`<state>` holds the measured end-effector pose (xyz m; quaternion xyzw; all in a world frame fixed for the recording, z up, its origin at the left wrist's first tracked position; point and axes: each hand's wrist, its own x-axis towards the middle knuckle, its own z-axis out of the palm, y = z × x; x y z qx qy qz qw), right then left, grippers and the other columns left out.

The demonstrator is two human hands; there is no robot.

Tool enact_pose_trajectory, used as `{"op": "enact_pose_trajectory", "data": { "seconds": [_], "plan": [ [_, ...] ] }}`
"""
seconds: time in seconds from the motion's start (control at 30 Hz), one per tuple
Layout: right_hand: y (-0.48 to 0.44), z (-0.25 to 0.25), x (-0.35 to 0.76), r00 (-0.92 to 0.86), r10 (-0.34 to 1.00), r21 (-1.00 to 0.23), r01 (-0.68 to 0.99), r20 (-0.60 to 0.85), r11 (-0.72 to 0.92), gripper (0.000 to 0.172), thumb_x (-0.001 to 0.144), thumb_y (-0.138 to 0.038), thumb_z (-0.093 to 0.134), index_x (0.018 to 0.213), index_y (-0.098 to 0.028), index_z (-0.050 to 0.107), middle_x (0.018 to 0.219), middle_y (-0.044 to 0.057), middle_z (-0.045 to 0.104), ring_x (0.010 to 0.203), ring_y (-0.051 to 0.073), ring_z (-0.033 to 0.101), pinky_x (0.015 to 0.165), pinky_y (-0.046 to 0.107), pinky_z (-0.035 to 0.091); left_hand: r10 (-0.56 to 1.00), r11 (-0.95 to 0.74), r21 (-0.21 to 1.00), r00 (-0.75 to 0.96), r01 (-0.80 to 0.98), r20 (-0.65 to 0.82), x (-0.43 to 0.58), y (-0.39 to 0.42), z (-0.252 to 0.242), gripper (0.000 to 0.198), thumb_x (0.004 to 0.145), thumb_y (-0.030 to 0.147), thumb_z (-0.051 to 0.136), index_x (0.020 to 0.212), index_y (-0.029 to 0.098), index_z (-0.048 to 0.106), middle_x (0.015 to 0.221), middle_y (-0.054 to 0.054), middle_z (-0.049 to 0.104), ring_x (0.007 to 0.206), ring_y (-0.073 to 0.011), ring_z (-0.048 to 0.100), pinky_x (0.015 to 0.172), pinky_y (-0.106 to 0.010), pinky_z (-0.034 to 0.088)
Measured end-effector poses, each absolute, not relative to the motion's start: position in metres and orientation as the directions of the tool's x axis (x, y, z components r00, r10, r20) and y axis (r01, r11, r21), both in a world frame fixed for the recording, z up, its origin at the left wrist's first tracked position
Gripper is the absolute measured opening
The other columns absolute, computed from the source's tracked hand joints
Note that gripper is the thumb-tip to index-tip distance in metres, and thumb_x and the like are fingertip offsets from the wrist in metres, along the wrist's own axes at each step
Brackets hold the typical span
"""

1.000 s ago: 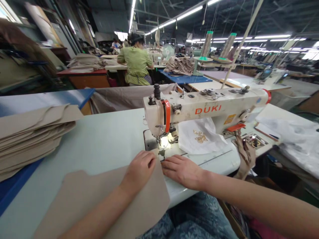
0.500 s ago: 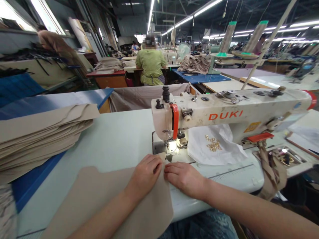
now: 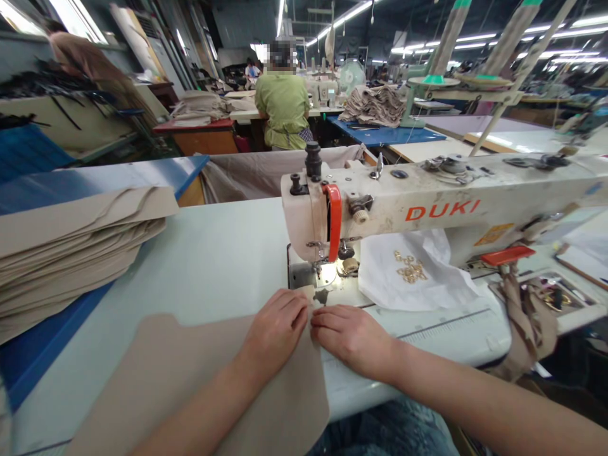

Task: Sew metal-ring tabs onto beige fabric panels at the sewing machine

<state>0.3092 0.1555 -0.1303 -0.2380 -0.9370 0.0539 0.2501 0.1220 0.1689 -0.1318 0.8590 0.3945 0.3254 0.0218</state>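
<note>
A beige fabric panel (image 3: 199,373) lies flat on the pale table, its narrow top corner just in front of the needle area of a white sewing machine (image 3: 375,202). My left hand (image 3: 278,323) rests over the panel with its fingers curled in at the right edge. Facing it, my right hand (image 3: 351,339) pinches that same edge, fingertips close to the left hand's. The fingers partly hide the fabric between them. A lit needle plate (image 3: 327,273) shows beyond the hands, with the panel's corner short of it.
Stacked beige panels (image 3: 85,253) lie on the left over a blue surface. Small gold-coloured metal pieces (image 3: 411,269) sit on a white sheet (image 3: 380,291) under the machine arm. Fabric strips (image 3: 529,323) hang at right beside a parts tray (image 3: 582,297). A person in green (image 3: 284,111) sits ahead.
The view has tilted down and shifted slightly, so the machine and background stand higher in the picture. Both hands keep nearly the same place at the panel's edge.
</note>
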Motion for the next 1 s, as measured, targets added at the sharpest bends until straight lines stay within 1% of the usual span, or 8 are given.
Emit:
{"op": "enact_pose_trajectory", "data": {
  "seconds": [0.4,0.5,0.6,0.73,0.9,1.0],
  "plan": [
    [0.155,-0.129,0.309,-0.761,0.471,-0.208,0.424,0.445,0.881,0.023,0.095,-0.017,0.043,0.085,-0.012,0.063,0.098,0.009,0.067,0.094,0.019,0.059,0.084,0.030,0.051,0.672,-0.705,0.283,0.486,0.650,0.559,0.124,0.169,-0.127,0.019,0.090,0.012,0.044,0.078,0.017,0.058,0.076,-0.004,0.065,0.075,-0.0171,0.059,0.073,-0.030,0.051],
    [0.155,-0.128,0.309,-0.774,0.468,-0.176,0.437,0.425,0.882,0.020,0.094,-0.017,0.045,0.087,-0.011,0.063,0.099,0.009,0.067,0.095,0.019,0.059,0.085,0.031,0.051,0.680,-0.701,0.290,0.491,0.651,0.544,0.124,0.170,-0.127,0.020,0.090,0.013,0.044,0.078,0.017,0.059,0.076,-0.003,0.065,0.075,-0.0170,0.059,0.074,-0.031,0.051],
    [0.156,-0.125,0.309,-0.781,0.459,-0.114,0.457,0.424,0.882,0.018,0.093,-0.015,0.047,0.091,-0.010,0.063,0.103,0.011,0.066,0.096,0.021,0.058,0.085,0.033,0.050,0.681,-0.704,0.283,0.505,0.651,0.531,0.123,0.170,-0.128,0.021,0.091,0.013,0.042,0.078,0.017,0.059,0.075,-0.004,0.065,0.075,-0.0176,0.058,0.072,-0.031,0.051],
    [0.160,-0.122,0.309,-0.783,0.451,-0.046,0.480,0.428,0.876,0.019,0.093,-0.014,0.045,0.095,-0.009,0.064,0.106,0.012,0.065,0.096,0.022,0.057,0.086,0.034,0.050,0.677,-0.710,0.285,0.513,0.644,0.527,0.122,0.170,-0.128,0.023,0.092,0.014,0.041,0.079,0.016,0.060,0.077,-0.005,0.066,0.075,-0.0178,0.058,0.071,-0.032,0.052],
    [0.167,-0.122,0.308,-0.803,0.437,-0.017,0.471,0.404,0.882,0.017,0.092,-0.014,0.048,0.094,-0.008,0.064,0.104,0.012,0.065,0.094,0.022,0.057,0.086,0.034,0.050,0.679,-0.710,0.295,0.510,0.639,0.528,0.121,0.169,-0.128,0.023,0.093,0.014,0.041,0.082,0.016,0.061,0.079,-0.005,0.067,0.077,-0.0177,0.059,0.072,-0.031,0.053],
    [0.169,-0.124,0.306,-0.803,0.438,-0.030,0.467,0.405,0.884,0.013,0.090,-0.014,0.052,0.093,-0.008,0.063,0.102,0.012,0.065,0.094,0.022,0.057,0.086,0.035,0.050,0.670,-0.716,0.288,0.512,0.635,0.538,0.120,0.168,-0.129,0.023,0.093,0.014,0.041,0.083,0.015,0.062,0.080,-0.006,0.067,0.077,-0.0176,0.059,0.073,-0.031,0.053]
  ]
}}
